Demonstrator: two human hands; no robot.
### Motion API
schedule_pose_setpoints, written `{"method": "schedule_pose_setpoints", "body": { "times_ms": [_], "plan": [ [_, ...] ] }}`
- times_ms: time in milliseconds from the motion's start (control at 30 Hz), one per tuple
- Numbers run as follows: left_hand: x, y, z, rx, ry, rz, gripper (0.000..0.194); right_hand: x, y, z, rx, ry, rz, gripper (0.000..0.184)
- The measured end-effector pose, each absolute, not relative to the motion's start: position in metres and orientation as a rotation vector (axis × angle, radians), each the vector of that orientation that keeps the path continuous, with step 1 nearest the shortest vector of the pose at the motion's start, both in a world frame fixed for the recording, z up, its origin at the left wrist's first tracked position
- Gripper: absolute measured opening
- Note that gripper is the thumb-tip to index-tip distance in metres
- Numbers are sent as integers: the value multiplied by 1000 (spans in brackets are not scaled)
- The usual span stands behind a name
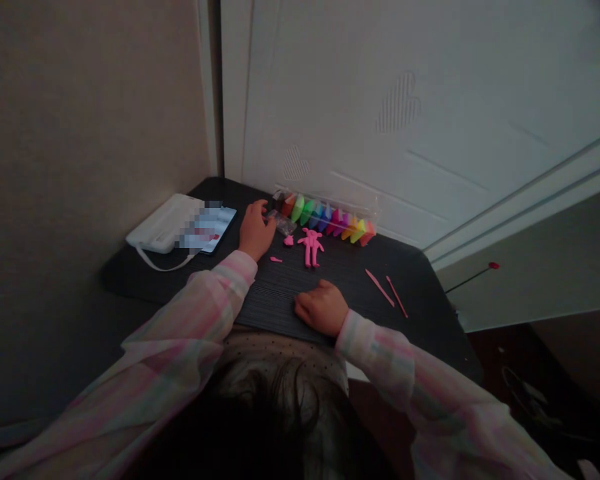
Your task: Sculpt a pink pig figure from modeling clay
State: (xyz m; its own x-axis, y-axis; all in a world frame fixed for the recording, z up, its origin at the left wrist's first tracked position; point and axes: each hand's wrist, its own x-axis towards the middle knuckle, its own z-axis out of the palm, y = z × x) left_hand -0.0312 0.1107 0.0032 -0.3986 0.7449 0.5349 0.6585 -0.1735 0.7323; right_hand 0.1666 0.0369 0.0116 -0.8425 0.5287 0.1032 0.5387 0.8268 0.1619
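My left hand [257, 230] is over the dark table, fingers bent and apart, at the near end of a small clear packet [284, 223]. Whether the fingertips touch the packet I cannot tell. My right hand [323, 308] rests as a loose fist near the table's front edge, with nothing showing in it. Between and beyond the hands lies a pink clay figure [311, 248] with arms, legs and two ear-like tips. Left of it are a small pink clay lump [289, 241] and a smaller flat pink piece [276, 259].
A clear tray [375, 203] with several coloured clay packs stands along the back by the white door [330, 100]. Two pink modelling tools [380, 288] lie at right. A white case [165, 223] with a strap and a lit tablet [225, 223] are at left, near the wall.
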Motion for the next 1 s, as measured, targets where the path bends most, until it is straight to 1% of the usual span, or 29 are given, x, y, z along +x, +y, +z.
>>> {"method": "schedule_pose_setpoints", "body": {
  "times_ms": [67,133,267,300,367,433,567,600,733,800,900,1000],
  "plan": [
    [-31,111,3,1688,1961,1655,34,166,38,12,-1042,-2862,-332,30],
    [-31,111,2,1695,1958,1649,34,166,39,12,-1119,-2828,-350,30],
    [-31,111,3,1680,1971,1632,34,165,38,12,-852,-2965,-289,29],
    [-31,110,3,1685,1973,1636,35,165,38,12,-851,-2968,-291,29],
    [-30,110,4,1705,1972,1639,35,165,40,12,-1040,-2871,-348,31],
    [-30,110,4,1721,1968,1628,35,165,41,11,-1119,-2819,-372,31],
    [-31,110,4,1682,1970,1625,34,164,39,10,-855,-2941,-305,31],
    [-31,110,5,1670,1971,1631,34,164,39,9,-846,-2947,-304,31],
    [-33,109,5,1660,1961,1638,33,166,45,11,-1113,-2814,-390,28],
    [-33,109,6,1660,1949,1635,34,166,44,10,-1062,-2845,-385,28],
    [-33,109,6,1640,1946,1650,34,166,41,10,-858,-2951,-318,27],
    [-32,109,6,1643,1953,1649,34,167,43,12,-1034,-2873,-385,27]
  ]
}}
